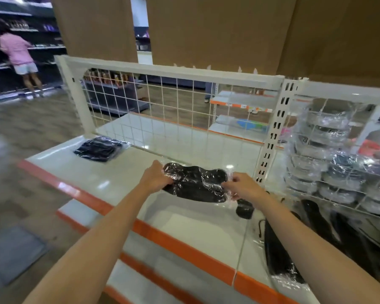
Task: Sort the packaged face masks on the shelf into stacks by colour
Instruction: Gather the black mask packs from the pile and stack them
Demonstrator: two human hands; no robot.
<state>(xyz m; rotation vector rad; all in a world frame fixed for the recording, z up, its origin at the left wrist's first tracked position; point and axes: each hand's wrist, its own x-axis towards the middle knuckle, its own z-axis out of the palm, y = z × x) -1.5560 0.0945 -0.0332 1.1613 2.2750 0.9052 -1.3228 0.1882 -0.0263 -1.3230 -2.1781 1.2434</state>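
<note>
A pack of black face masks (195, 185) in clear plastic is held just above the white shelf top (119, 172). My left hand (155, 177) grips its left end and my right hand (242, 186) pinches its right end. Another pack of dark masks (99, 149) lies flat at the shelf's far left corner. To the right, behind a wire grid, stand stacks of grey and white mask packs (329, 159). More black packs (281, 255) lie on the shelf under my right forearm.
A white wire mesh panel (162, 102) backs the shelf, with a slotted upright post (274, 137) on the right. The shelf front has an orange edge strip (173, 240). A person in pink (18, 51) stands at shelves far left. Brown cardboard (228, 29) rises behind.
</note>
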